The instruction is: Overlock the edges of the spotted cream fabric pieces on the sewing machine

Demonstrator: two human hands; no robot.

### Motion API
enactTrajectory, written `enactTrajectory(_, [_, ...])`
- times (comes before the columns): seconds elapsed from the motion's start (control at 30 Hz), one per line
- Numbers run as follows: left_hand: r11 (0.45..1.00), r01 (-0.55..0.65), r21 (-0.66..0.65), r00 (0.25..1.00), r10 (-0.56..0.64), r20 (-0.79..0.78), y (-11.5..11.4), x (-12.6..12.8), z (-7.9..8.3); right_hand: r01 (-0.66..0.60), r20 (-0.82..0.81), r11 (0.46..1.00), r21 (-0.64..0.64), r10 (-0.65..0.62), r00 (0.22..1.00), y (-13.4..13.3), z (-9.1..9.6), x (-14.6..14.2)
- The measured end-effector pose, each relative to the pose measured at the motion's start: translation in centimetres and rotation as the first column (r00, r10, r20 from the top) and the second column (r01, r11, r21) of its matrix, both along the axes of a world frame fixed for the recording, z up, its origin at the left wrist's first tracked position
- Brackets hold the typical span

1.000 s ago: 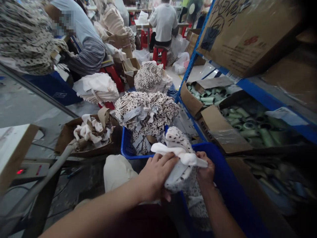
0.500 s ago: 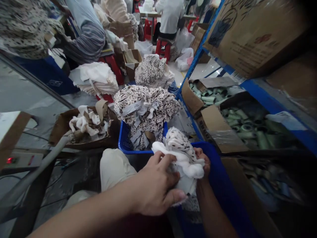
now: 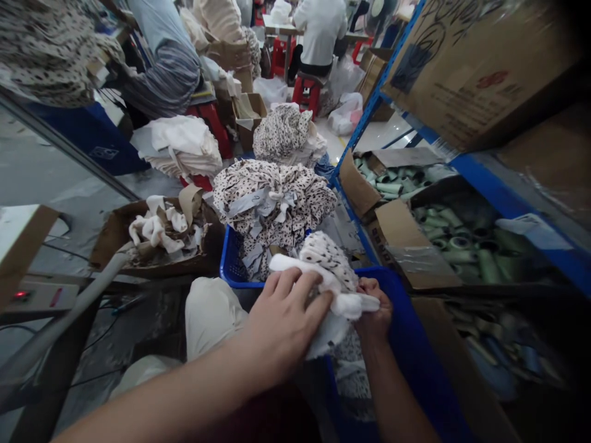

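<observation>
Both my hands hold a bunch of cream cloth with dark spots [image 3: 329, 261], edged by a white band [image 3: 344, 301]. My left hand [image 3: 286, 323] presses over the white band from the left, fingers spread across it. My right hand [image 3: 373, 311] grips the cloth's far side, partly hidden behind the fold. More of the spotted cloth hangs below my hands, over a blue plastic crate [image 3: 235, 267]. That crate holds a heap of spotted garments with grey tags [image 3: 272, 203].
A cardboard box of white scraps [image 3: 154, 237] sits left of the crate. To the right, blue steel shelving [image 3: 503, 191] holds boxes of green thread cones [image 3: 457, 237]. Further off, seated co-workers [image 3: 321, 31] sit among stacks of cloth [image 3: 178, 144].
My left hand has shifted up and flattened across the white band. The band now stretches toward my right hand, and the cloth bunch sits a little lower and to the left.
</observation>
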State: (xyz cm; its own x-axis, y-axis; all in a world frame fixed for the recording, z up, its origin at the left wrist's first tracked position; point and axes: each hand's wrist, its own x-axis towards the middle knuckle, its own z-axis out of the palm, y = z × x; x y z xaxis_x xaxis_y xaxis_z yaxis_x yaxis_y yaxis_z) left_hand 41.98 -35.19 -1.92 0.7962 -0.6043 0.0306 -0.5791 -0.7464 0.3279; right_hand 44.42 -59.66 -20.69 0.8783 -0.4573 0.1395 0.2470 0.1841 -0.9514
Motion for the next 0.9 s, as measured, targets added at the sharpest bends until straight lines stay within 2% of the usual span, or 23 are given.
enactTrajectory(0.13, [0.998,0.009,0.06,0.984,-0.019,0.177,-0.1,0.4,-0.8,0.031,0.032,0.999,-0.021,-0.03,0.999,-0.4,-0.1,0.1])
enactTrajectory(0.3, [0.988,-0.112,0.105,0.986,0.097,0.139,-0.4,0.5,-1.7,0.048,0.03,0.997,-0.055,-0.047,0.998,-0.6,-0.7,-0.3])
enactTrajectory(0.4, [0.989,-0.076,0.13,0.989,0.059,0.135,-0.4,0.8,-2.0,0.052,0.014,0.997,-0.065,-0.051,0.999,-0.5,-1.1,-0.6])
enactTrajectory(0.5, [0.994,0.095,0.051,0.99,-0.1,0.105,-0.1,1.3,-2.6,0.053,0.007,0.997,-0.063,-0.052,0.999,-0.3,-1.5,-0.9])
enactTrajectory(0.57, [0.977,0.192,-0.087,0.981,-0.191,0.017,0.1,1.7,-3.1,0.058,0.009,0.997,-0.053,-0.057,0.998,-0.3,-1.6,-0.9])
enactTrajectory(0.63, [0.953,0.161,-0.257,0.974,-0.195,-0.114,0.4,2.0,-3.7,0.068,0.013,0.997,-0.03,-0.068,0.998,-0.2,-1.7,-1.0])
enactTrajectory(0.7, [0.935,0.034,-0.352,0.959,-0.129,-0.251,0.6,2.3,-3.9,0.079,0.013,0.997,0.004,-0.079,0.997,0.1,-1.7,-1.0])
enactTrajectory(0.77, [0.939,-0.039,-0.341,0.943,-0.078,-0.323,0.7,2.3,-3.9,0.086,0.01,0.996,0.04,-0.086,0.996,0.4,-1.5,-1.1])
enactTrajectory(0.9, [0.96,0.002,-0.278,0.954,-0.085,-0.288,0.6,1.6,-3.6,0.064,-0.007,0.994,0.089,-0.064,0.998,1.0,-1.2,-1.3])
